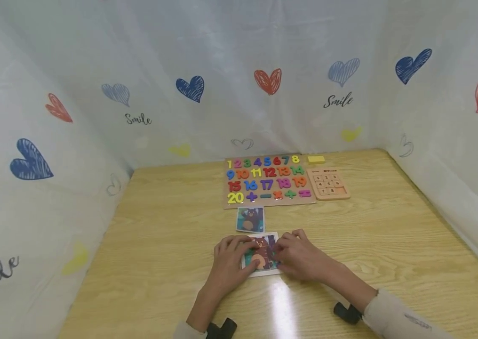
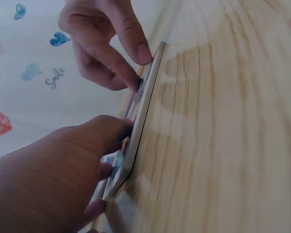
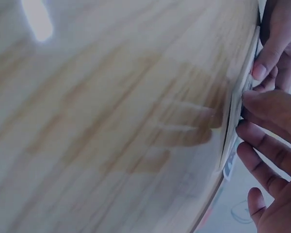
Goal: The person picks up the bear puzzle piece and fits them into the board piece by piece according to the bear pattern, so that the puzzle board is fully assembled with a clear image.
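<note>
A bear picture puzzle [image 1: 261,256] in a white-edged frame lies on the table, a seam running down its right part. My left hand [image 1: 231,259] holds its left side, with the thumb [image 2: 117,130] on top and other fingers around the edge. My right hand [image 1: 300,256] is at the puzzle's right side. Its thumb [image 3: 254,101] and index finger pinch a puzzle piece there, mostly covered by the fingers; the other fingers are loosely bent. Just behind the puzzle lies a matching bear picture card [image 1: 250,220].
Beyond the card is a board of colourful numbers [image 1: 270,200]. Right of it lie a wooden number sliding puzzle [image 1: 325,195] and a yellow block [image 1: 316,160]. A white curtain [image 1: 222,42] with printed hearts surrounds the wooden table [image 1: 158,259] at the back and sides.
</note>
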### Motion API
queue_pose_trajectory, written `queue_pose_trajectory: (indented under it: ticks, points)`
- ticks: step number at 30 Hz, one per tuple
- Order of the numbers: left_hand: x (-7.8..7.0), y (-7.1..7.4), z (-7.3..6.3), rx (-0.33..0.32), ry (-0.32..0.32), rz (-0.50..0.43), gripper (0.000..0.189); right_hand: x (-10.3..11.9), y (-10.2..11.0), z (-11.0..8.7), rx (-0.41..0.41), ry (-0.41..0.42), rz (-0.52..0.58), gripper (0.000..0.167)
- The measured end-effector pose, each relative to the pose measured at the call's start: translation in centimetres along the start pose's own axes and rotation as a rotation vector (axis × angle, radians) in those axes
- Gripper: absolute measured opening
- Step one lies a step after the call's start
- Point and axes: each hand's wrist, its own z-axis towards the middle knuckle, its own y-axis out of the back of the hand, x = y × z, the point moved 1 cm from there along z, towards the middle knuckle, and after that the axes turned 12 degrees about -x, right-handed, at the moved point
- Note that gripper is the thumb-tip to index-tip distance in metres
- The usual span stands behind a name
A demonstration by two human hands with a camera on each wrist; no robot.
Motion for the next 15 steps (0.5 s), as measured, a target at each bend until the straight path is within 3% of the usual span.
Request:
queue_pose_trajectory:
  ticks: [5,15]
  points:
    - [0.0,0.0,0.1,-0.001,0.004,0.006,0.033,0.4,0.0,-0.1,-0.050,0.055,-0.050,0.010]
    - [-0.2,-0.2,0.0,0.007,0.004,-0.008,0.033,1.1,0.0,-0.4,-0.068,-0.012,-0.060,0.006]
